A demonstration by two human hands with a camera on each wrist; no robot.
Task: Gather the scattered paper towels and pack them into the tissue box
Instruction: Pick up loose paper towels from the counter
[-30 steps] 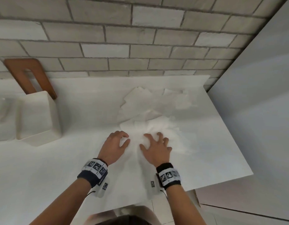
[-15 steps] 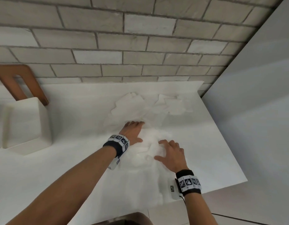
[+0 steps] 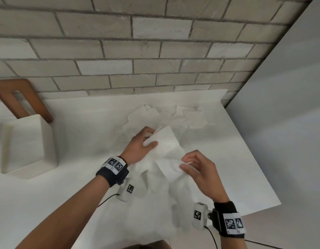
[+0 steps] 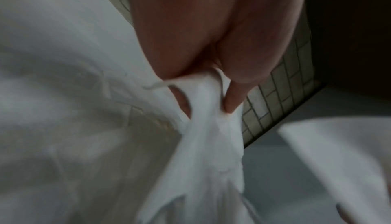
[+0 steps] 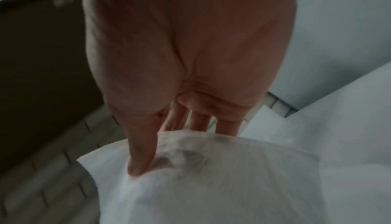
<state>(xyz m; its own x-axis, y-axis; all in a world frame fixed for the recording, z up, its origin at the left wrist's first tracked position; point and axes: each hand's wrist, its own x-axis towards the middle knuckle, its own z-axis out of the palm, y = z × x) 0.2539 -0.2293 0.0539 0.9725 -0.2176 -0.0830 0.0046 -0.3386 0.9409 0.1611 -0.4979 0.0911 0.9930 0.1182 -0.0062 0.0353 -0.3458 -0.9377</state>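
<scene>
White paper towels lie loosely piled on the white counter (image 3: 47, 203). My left hand (image 3: 144, 141) pinches a lifted paper towel (image 3: 166, 141) at its far edge; in the left wrist view the left hand (image 4: 203, 97) has that paper towel (image 4: 211, 144) bunched between thumb and finger. My right hand (image 3: 189, 163) pinches the near end of the same bundle (image 3: 171, 169); the right hand's thumb (image 5: 141, 152) presses into the sheet (image 5: 211, 185). More loose towels (image 3: 193, 117) lie behind, near the wall. The white tissue box (image 3: 28, 144) stands at the counter's left.
A brown wooden lid or board (image 3: 20, 99) leans against the tiled wall (image 3: 155, 51) behind the box. A pale cabinet side (image 3: 281, 123) bounds the counter on the right. The counter's front right corner (image 3: 279, 203) lies close to my right wrist.
Both hands went from pressing flat on the towel pile to pinching and lifting a towel. The left hand reached farther back; the view tilted down toward the counter.
</scene>
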